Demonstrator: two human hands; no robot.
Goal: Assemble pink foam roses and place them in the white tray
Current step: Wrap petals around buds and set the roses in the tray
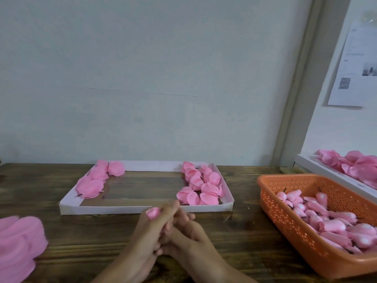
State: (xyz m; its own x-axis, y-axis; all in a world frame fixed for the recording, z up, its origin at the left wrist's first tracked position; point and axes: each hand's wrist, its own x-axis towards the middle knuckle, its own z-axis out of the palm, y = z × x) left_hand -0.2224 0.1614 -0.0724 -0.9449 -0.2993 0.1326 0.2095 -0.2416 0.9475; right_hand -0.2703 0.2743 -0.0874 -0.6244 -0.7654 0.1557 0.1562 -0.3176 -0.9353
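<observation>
My left hand (151, 231) grips a pink foam bud (153, 213) that pokes out above its curled fingers, just in front of the white tray (126, 209). My right hand (187, 233) is pressed against the left one with curled fingers; whatever it holds is hidden. Finished pink roses (201, 184) lie in rows at the tray's right end, and several more roses (98, 178) at its left end. The tray's middle shows the bare bottom.
An orange perforated basket (285, 227) of pink buds (330, 221) stands at the right on the wooden table (71, 237). A stack of loose pink petals (18, 244) lies at the left edge. A second white tray (334, 176) with roses sits behind the basket.
</observation>
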